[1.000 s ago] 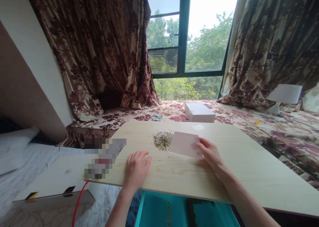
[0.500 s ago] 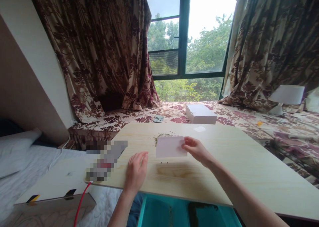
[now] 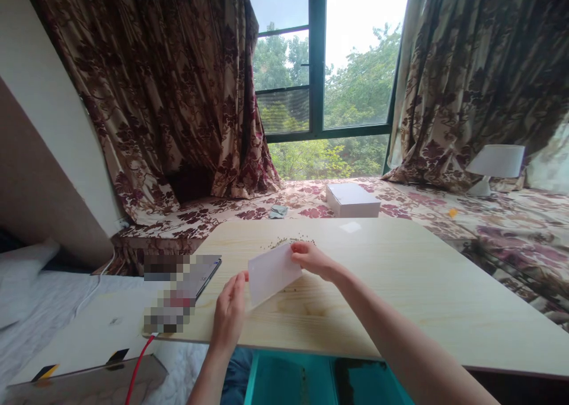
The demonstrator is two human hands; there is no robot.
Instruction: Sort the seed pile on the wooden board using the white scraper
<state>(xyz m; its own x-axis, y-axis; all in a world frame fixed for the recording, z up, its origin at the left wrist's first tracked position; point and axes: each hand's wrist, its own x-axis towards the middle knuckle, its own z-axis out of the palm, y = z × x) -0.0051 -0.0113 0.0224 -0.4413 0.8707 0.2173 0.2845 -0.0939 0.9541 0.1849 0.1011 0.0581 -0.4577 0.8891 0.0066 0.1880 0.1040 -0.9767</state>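
My right hand [image 3: 313, 260] pinches a thin white card [image 3: 273, 274] by its upper right corner, thumb and fingers closed on it. The card is tilted above the table, its left end lower and nearer to me. At its left edge is my left hand [image 3: 230, 307], fingers extended; a fingertip meets or nearly meets the card. Behind the card's top edge lies a scatter of small greenish-brown grains [image 3: 293, 239], partly hidden by the card. A few loose grains [image 3: 294, 290] lie just below it on the pale wooden table [image 3: 400, 298].
A pixelated flat device [image 3: 186, 301] with a red cable [image 3: 140, 363] lies at the table's left edge. Below the front edge stands a teal bin [image 3: 288, 381], dark matter in its right part. A white box [image 3: 353, 200] and a lamp [image 3: 498, 162] stand beyond the table.
The card has moved left toward my left hand and turned from level to slanted. My right hand moved with it. The view has shifted slightly to the right.
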